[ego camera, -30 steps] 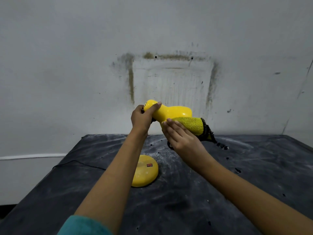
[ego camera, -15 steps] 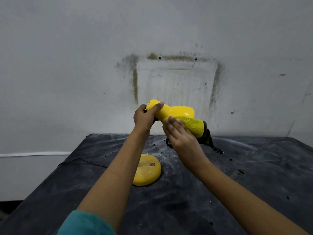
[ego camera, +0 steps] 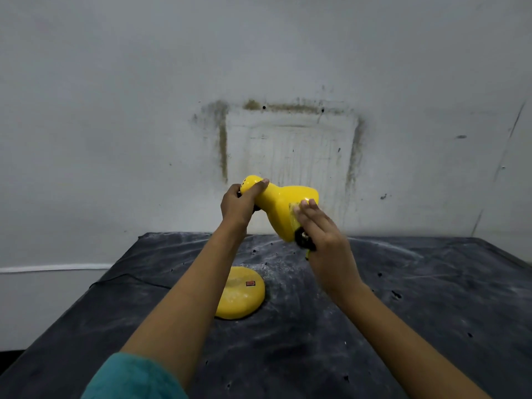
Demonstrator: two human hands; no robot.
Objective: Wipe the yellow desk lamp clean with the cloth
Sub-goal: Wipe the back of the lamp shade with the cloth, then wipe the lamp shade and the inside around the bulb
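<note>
- Where half a second ago the glossy yellow plastic lamp shade point(ego camera: 283, 208) lay nearly level, it now tips mouth-down, held above the dusty black table point(ego camera: 403, 298).
- Folded yellow cloth point(ego camera: 295, 218) has slid down onto the shade's side, under the right hand point(ego camera: 325, 240), fingers flat and pressing.
- Left hand point(ego camera: 240, 207) grips the shade's neck.
- Wiping looks mid-way; the round yellow base point(ego camera: 240, 293) shows dust.
</note>
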